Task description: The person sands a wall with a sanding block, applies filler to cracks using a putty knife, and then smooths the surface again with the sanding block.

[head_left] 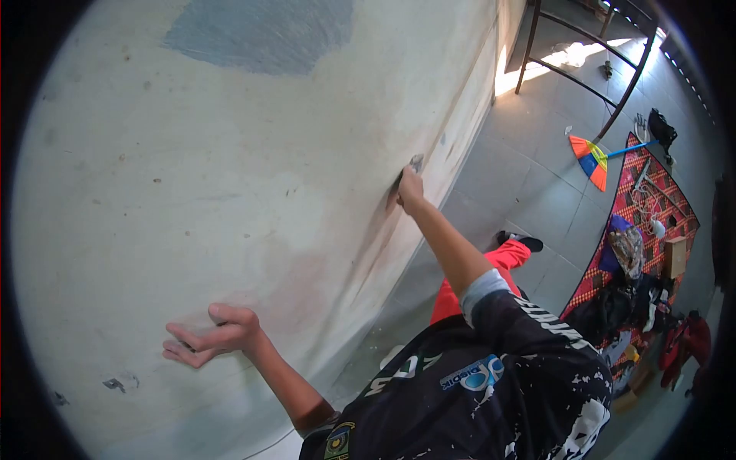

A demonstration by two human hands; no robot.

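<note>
My right hand (410, 190) is closed around a small grey object (416, 161) held against the pale, stained wall (230, 153), low down near the floor. Only a light grey end sticks out past the fingers; I cannot tell what kind of thing it is. My left hand (211, 335) is raised close to the wall's surface, fingers apart and slightly curled, with nothing in it. A grey patch (264, 34) marks the wall at the top of the view.
Grey floor tiles (537, 192) run along the wall. A broom (590, 161) with an orange, yellow and blue head lies beside a red patterned mat (586, 287) strewn with bags, a cable and clothes. A metal frame (579, 73) stands at the top right.
</note>
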